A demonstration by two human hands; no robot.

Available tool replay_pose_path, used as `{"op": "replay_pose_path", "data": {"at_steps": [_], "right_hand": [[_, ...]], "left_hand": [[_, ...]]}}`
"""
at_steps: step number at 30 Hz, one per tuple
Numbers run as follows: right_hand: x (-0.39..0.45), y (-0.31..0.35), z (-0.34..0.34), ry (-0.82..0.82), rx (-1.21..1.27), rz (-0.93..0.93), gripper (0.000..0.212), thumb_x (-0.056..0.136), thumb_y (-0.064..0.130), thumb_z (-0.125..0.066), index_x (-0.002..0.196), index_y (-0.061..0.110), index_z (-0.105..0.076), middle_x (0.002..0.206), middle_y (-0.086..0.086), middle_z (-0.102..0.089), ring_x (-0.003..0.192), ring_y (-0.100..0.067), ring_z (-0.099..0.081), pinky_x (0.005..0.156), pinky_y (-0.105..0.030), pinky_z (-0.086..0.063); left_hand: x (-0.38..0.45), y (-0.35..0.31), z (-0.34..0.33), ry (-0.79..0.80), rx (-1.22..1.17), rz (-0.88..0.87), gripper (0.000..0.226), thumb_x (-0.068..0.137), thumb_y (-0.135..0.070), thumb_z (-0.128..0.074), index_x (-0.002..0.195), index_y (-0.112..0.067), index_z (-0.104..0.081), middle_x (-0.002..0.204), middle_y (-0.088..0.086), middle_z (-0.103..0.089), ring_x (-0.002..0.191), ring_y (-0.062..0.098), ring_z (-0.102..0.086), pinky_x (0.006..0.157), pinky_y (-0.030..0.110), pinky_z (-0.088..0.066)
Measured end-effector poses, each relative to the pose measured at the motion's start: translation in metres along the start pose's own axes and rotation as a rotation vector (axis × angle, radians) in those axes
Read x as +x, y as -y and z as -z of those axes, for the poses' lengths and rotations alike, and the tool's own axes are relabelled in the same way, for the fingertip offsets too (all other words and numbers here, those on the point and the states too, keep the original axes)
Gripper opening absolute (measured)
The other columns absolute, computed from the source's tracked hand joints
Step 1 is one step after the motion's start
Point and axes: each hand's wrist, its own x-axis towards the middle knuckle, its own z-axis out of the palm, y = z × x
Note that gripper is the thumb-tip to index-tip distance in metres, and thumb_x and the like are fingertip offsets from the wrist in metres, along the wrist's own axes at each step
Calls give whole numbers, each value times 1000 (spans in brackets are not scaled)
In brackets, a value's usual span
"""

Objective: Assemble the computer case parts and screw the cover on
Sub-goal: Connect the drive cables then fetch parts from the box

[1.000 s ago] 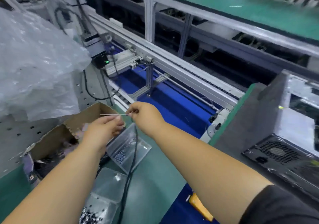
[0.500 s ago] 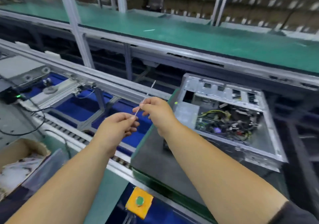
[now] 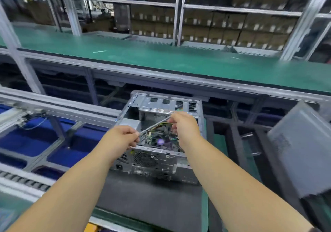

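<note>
Head view shows both hands raised over an open computer case [image 3: 157, 153], and between them they hold one thin pale strip [image 3: 154, 125], perhaps a cable tie, though blur does not let me tell. The left hand [image 3: 121, 138] pinches the lower end of the strip with curled fingers, and the right hand [image 3: 184, 126] pinches the upper end, so the strip runs slanted up to the right, above the inside of the case. The case is bare grey metal and lies with its open side up. Inside there are bundled wires in yellow and other colours and a dark board with a small purple spot. The side nearest to the camera has a round fan grille and several ports, and the far wall has a row of rectangular cut-outs. The case rests on a dark grey pad [image 3: 148, 201], which lies on a green-edged pallet [image 3: 204, 206] of the conveyor line. At right, a grey metal panel [image 3: 300, 153] with fine vent holes stands tilted, well apart from the case. At left there are blue trays [image 3: 28, 138] under the aluminium rails of the line. Beyond the case a long green counter [image 3: 179, 60] crosses the whole view, and behind it shelves carry rows of brown cartons [image 3: 232, 27]. The two forearms cover part of the pad and the near corners of the case.
</note>
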Motion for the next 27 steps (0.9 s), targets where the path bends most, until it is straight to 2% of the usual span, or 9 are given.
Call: {"op": "replay_pose_path", "data": {"at_steps": [5,9,13,16,18,20,24,25,27], "right_hand": [[5,-9,20,-1,-50,-92,21,80,7,-62,63,16,-69,45,11,-52,55,-13,-40,55,-26,-34],[19,-15,21,-30,-84,-197,24,80,10,-65,58,18,-72,64,1,-54,61,-15,-43,59,-28,-36],[34,-29,24,-30,-56,-172,25,79,12,-63,57,19,-74,62,8,-59,63,-13,-48,62,-27,-40],[47,-41,26,-85,-99,-171,18,86,13,-59,91,6,-75,76,2,-65,75,-15,-54,78,-36,-53],[55,-48,29,-119,-172,-198,39,91,19,-59,124,-3,-60,101,-6,-61,91,-19,-52,97,-46,-49],[56,-51,29,-94,-231,-235,63,92,27,-60,148,10,-37,132,-6,-52,106,-20,-50,92,-40,-44],[64,-48,15,-113,-422,-295,85,93,26,-61,159,17,-8,158,-7,-29,107,-19,-47,69,-28,-41],[67,-48,11,-135,-496,-301,88,93,27,-61,159,16,-5,161,-7,-22,115,-22,-48,69,-28,-44],[69,-50,4,-184,-638,-298,89,91,29,-61,158,13,-3,159,-11,-19,126,-29,-47,83,-36,-50]], "left_hand": [[8,-18,-30,107,138,-15,6,90,-30,-65,91,-27,-70,84,-8,-74,82,12,-67,71,29,-48],[28,-29,-52,130,312,-98,4,90,-33,-63,91,-33,-67,87,-6,-71,77,16,-66,63,28,-50],[56,-33,-74,156,411,-143,7,91,-32,-62,86,-33,-67,84,-9,-69,70,15,-63,57,24,-45],[81,-29,-84,181,439,-148,13,90,-26,-64,78,-29,-67,80,-8,-69,73,17,-64,61,25,-49],[100,-25,-86,184,517,-140,15,90,-26,-61,76,-27,-66,81,-6,-69,74,17,-63,66,28,-51],[121,-24,-88,186,632,-140,17,92,-25,-57,76,-28,-63,84,-5,-69,74,15,-62,66,30,-51],[155,-23,-97,281,785,-154,16,93,-18,-57,84,-31,-62,99,-2,-69,90,20,-62,78,31,-52],[162,-22,-101,312,794,-158,19,92,-15,-58,85,-32,-63,102,-2,-69,93,20,-62,81,32,-52],[172,-20,-107,382,786,-155,24,91,-11,-58,85,-34,-64,104,-2,-69,96,20,-62,84,31,-53]]}}
